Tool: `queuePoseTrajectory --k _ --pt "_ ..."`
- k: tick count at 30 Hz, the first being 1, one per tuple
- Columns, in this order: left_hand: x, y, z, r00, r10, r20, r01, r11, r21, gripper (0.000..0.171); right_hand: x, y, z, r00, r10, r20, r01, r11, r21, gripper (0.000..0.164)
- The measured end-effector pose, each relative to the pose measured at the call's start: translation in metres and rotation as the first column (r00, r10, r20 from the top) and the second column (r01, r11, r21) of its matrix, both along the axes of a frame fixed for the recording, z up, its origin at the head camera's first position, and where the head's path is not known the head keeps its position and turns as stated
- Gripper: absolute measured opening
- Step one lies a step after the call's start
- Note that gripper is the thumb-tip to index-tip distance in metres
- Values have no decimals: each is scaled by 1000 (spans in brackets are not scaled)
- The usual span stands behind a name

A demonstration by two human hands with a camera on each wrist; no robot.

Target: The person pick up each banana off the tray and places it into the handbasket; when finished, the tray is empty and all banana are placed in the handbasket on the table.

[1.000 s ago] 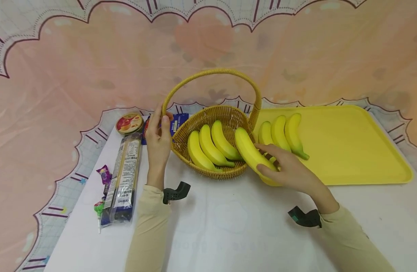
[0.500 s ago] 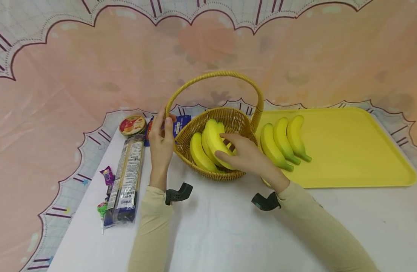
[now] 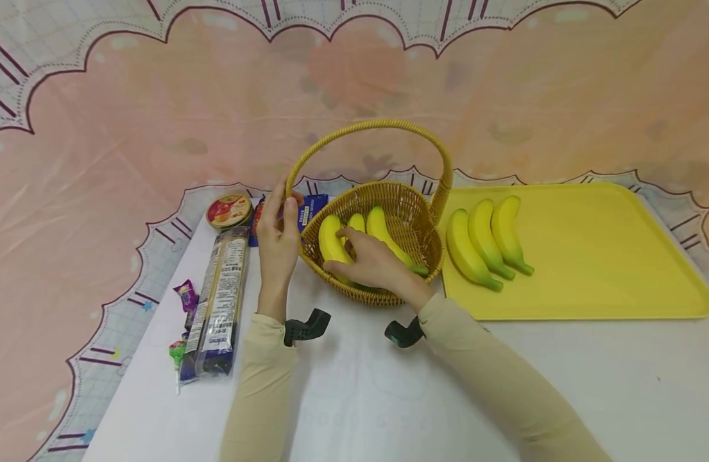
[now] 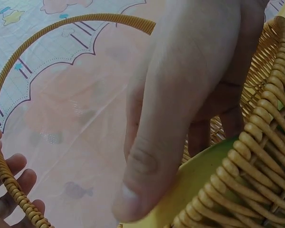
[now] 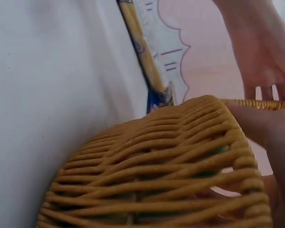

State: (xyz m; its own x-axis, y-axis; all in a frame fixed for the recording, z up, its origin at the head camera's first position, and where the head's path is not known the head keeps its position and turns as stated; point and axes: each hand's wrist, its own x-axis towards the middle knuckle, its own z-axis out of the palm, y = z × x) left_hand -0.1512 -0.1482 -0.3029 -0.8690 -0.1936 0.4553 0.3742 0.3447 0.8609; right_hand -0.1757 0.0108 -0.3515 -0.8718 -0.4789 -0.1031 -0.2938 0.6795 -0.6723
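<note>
My left hand [image 3: 278, 237] grips the left side of the handle [image 3: 383, 124] of a yellow wicker basket [image 3: 413, 221]. In the left wrist view, its fingers [image 4: 26, 183] curl round the cane. Reaching into the basket from the right, my right hand [image 3: 380, 262] holds a banana [image 3: 331, 239] against the left side, thumb and forefinger on either side of it. Other bananas [image 3: 383, 234] lie beside it in the basket, partly covered by that hand. The right wrist view is mostly filled by the woven basket wall [image 5: 180, 166].
Right of the basket, a yellow tray [image 3: 608, 250] bears three bananas [image 3: 468, 250]. On the left lie a long clear-wrapped packet [image 3: 215, 301], a round tin [image 3: 229, 210], a blue packet [image 3: 314, 208], a purple-wrapped candy [image 3: 185, 294] and a lollipop [image 3: 178, 351].
My right hand has carried the banana leftward from the basket's right rim, over the other bananas, and down to the left side. My left hand has kept its grip on the handle.
</note>
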Motion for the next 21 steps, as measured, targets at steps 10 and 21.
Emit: queuePoseTrajectory --k 10,21 --pt "-1 3 1 1000 -2 -10 2 1000 7 39 7 63 2 987 -88 -134 59 977 -206 41" --pt "-1 2 -1 1000 16 11 -16 1000 16 40 6 160 -6 926 -306 -223 237 928 -289 30"
